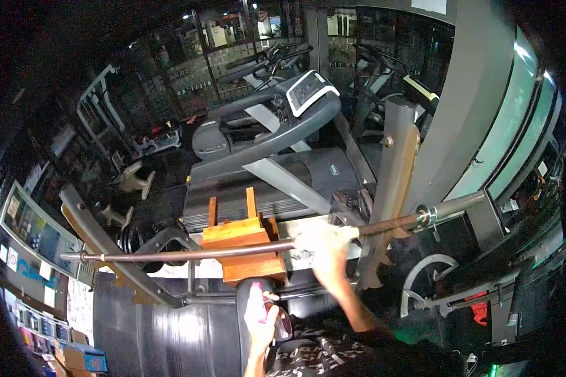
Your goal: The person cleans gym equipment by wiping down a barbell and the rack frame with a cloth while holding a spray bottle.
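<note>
A long metal barbell [195, 254] lies across the rack, between its two notched uprights. My right hand [330, 251] is at the bar, right of its middle; motion blur and glare hide its fingers, and a pale patch there could be a cloth. Lower down, my left hand [261, 317] is closed around a spray bottle [283, 327] with a pink nozzle, above the dark bench pad [245, 292]. Behind the bar and partly beneath it sits a stepped wooden block [248, 267].
A treadmill [264, 182] stands beyond the rack. The left upright [107, 245] and right upright [393, 182] flank the bar. Cardboard boxes [80, 358] are at the lower left. A machine with a curved frame [415, 279] is at the right.
</note>
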### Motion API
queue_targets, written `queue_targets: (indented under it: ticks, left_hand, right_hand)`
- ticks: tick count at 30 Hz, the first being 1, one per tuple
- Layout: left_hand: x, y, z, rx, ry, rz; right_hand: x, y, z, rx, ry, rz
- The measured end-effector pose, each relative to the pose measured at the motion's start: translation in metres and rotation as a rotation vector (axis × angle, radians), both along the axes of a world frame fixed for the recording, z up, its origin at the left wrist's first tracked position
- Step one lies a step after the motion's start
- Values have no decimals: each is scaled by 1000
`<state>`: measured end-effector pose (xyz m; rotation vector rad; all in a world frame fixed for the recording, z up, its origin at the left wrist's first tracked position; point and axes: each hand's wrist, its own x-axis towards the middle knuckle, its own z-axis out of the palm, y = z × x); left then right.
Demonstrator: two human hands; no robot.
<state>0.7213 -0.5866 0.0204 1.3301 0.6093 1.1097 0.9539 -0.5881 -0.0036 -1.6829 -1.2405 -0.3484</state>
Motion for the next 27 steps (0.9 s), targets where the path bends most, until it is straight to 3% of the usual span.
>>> queue_targets:
  ticks: [3,5,7,8,10,11,12,13,14,17,18,21,23,24,25,27]
  left_hand:
    - [9,-14,5,59,36,-31]
    - [14,-26,7,47,33,-35]
    - [17,-37,8,228,161,24]
    - [19,-42,-1,162,79,6]
    - [20,-54,2,139,92,13]
    - [20,-61,3,116,105,10]
    - [20,-68,3,108,110,14]
    - [19,-74,2,68,118,-6]
    - [19,-80,2,28,124,-24]
    - [19,-96,-1,-17,133,-32]
    - [19,-101,-2,-26,134,-32]
    - [26,-116,-8,-136,103,-37]
    - [34,-125,-10,-131,128,-33]
    - [37,-128,-11,-123,156,-23]
    - [39,-131,-14,-121,157,-25]
    - [40,-134,-20,-64,166,-77]
  right_hand:
    - [-37,-4,13,5,87,404]
    - [-41,-22,13,-22,462,559]
    - [-20,-41,-5,49,682,596]
    - [-7,-53,-10,179,942,598]
    - [25,-80,8,332,810,321]
    - [61,-84,-12,412,340,140]
    - [67,-97,12,322,365,-219]
    - [92,-99,4,335,279,-362]
    - [114,-103,0,236,0,-445]
    - [101,-92,7,79,-240,-457]
    - [90,-81,-5,73,-73,-375]
    - [51,-57,-23,142,102,-83]
    - [13,-63,14,207,58,149]
    - [9,-65,-9,109,238,442]
    - [-1,-74,-13,-174,649,532]
    - [-9,-81,-26,-78,896,626]
